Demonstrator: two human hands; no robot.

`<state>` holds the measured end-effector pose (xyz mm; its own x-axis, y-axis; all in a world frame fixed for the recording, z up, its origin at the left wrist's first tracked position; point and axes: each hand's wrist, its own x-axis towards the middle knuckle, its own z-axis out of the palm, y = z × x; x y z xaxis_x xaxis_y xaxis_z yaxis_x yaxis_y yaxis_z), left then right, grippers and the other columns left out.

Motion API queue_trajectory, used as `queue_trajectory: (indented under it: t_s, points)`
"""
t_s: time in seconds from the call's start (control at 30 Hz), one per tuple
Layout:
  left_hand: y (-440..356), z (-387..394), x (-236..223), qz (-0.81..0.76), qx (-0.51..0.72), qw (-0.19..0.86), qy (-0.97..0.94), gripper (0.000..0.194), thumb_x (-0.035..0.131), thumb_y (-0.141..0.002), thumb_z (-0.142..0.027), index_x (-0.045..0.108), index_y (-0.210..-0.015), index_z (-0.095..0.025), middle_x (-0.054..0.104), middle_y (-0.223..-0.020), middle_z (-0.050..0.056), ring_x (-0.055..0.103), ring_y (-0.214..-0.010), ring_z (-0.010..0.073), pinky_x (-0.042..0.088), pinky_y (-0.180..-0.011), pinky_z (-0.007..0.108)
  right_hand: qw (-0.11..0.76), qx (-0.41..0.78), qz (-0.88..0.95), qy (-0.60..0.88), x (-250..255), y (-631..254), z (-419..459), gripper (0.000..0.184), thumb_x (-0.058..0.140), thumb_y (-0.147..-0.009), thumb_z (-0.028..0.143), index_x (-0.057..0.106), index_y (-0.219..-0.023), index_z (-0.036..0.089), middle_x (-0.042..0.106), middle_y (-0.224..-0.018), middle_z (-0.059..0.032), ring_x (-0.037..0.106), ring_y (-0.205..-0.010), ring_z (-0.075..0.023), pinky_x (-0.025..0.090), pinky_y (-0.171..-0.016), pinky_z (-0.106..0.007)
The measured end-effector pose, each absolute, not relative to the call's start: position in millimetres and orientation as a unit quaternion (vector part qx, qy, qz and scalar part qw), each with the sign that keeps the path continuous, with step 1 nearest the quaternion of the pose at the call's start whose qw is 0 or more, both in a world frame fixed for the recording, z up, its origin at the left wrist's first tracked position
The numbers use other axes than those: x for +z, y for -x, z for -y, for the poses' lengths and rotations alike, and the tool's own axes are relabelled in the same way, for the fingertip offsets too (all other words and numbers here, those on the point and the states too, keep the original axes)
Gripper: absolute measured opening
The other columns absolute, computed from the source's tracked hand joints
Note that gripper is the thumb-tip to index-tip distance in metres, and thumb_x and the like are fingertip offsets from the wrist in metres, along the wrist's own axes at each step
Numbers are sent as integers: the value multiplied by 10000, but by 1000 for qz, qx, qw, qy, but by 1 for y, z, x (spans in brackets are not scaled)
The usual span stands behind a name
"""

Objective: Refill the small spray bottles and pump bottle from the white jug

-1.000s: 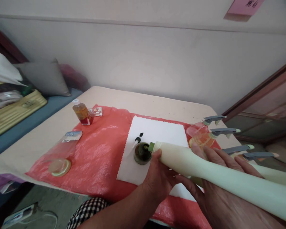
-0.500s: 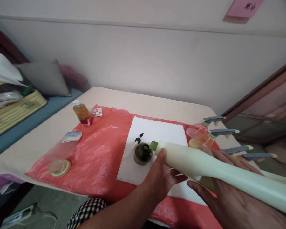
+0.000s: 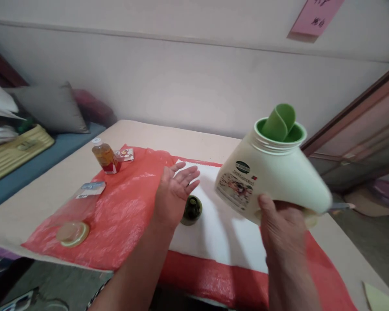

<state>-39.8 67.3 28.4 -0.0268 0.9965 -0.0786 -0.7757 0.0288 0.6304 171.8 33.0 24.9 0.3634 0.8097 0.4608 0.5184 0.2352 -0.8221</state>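
Observation:
My right hand (image 3: 280, 226) grips a pale green plastic bottle (image 3: 272, 172) with a green spout, held up above the right side of the table and tilted a little. My left hand (image 3: 174, 192) hovers open, fingers spread, over the white cloth (image 3: 220, 229), just above a small dark green round bottle (image 3: 192, 210) that stands on the cloth.
A red plastic sheet (image 3: 129, 211) covers the table (image 3: 149, 131). A small amber bottle (image 3: 104, 156) and a small packet (image 3: 125, 153) lie at its far left; a clear bag (image 3: 81, 196) and a round lid (image 3: 71, 233) lie near left. Cushions are at left.
My right hand lifted the pale bottle away from the small dark bottle and turned it spout-up. My left hand let go of it and opened over the cloth.

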Motion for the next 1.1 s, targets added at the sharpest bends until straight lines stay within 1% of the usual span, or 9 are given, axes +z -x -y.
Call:
queue_trajectory:
  t_s: [0.1, 0.23, 0.4, 0.53, 0.67, 0.8, 0.87, 1.0, 1.1]
  points:
    - [53, -72, 29, -293, 687, 634, -200, 501, 470, -911, -649, 599, -1060, -189, 713, -1095, 133, 687, -1043, 236, 549, -854, 336, 593, 180, 465, 631, 0, -165, -58, 716, 592, -816, 576, 521, -1378, 137, 672, -1238, -182, 585, -1186, -349, 442, -1042, -542]
    - [65, -74, 29, -310, 697, 617, -193, 476, 513, -900, -629, 603, -1051, -187, 717, -1068, 131, 699, -1007, 226, 555, -830, 322, 621, 187, 421, 634, -31, -167, -87, 814, 559, -793, 590, 413, -1440, 118, 599, -1352, -189, 518, -1277, -330, 376, -1105, -516]
    - [74, -72, 29, -343, 682, 608, -217, 379, 567, -899, -537, 606, -1023, -181, 722, -1013, 102, 702, -954, 197, 544, -810, 299, 579, 237, 432, 650, -60, -168, -104, 765, 533, -802, 601, 435, -1400, 134, 578, -1363, -164, 508, -1262, -265, 347, -1112, -411]
    - [85, -75, 20, -407, 654, 569, -287, 407, 624, -830, -548, 600, -1023, -190, 721, -1012, 104, 699, -944, 211, 533, -819, 331, 538, 230, 425, 691, -64, -165, -92, 712, 548, -783, 614, 522, -1297, 123, 619, -1226, -184, 547, -1158, -302, 383, -1046, -456]
    - [98, -85, 0, -580, 513, 436, -459, 386, 536, -840, -548, 581, -1031, -217, 698, -974, 68, 672, -892, 201, 502, -783, 329, 504, 252, 455, 690, -59, -160, -67, 696, 599, -775, 595, 535, -1315, 160, 649, -1175, -151, 606, -1079, -302, 435, -991, -478]
    - [103, -90, -31, -654, 363, 366, -553, 103, 672, -756, -273, 610, -812, -212, 642, -779, 26, 615, -847, 218, 441, -818, 354, 533, 288, 437, 665, -51, -153, -53, 724, 653, -763, 562, 494, -1370, 202, 554, -1386, -143, 514, -1295, -306, 425, -1035, -454]
    - [102, -92, -49, -676, 284, 341, -588, 97, 697, -754, -198, 604, -728, -199, 643, -791, 37, 610, -899, 226, 439, -869, 377, 559, 296, 411, 656, -44, -149, -50, 719, 683, -746, 555, 498, -1352, 215, 532, -1412, -134, 514, -1291, -302, 441, -1013, -445]
    - [92, -99, -79, -694, 161, 308, -631, 200, 654, -899, -345, 658, -982, -163, 671, -1056, 56, 629, -1000, 204, 510, -911, 426, 597, 298, 349, 658, -32, -142, -47, 648, 712, -721, 559, 536, -1247, 225, 564, -1323, -97, 589, -1084, -235, 455, -951, -410]
    - [83, -107, -91, -699, 109, 294, -643, 290, 616, -931, -402, 647, -1098, -167, 667, -1128, 68, 644, -1006, 201, 540, -895, 425, 633, 304, 321, 636, -28, -137, -46, 541, 736, -696, 532, 568, -1104, 219, 610, -1121, -40, 580, -872, -170, 470, -819, -343]
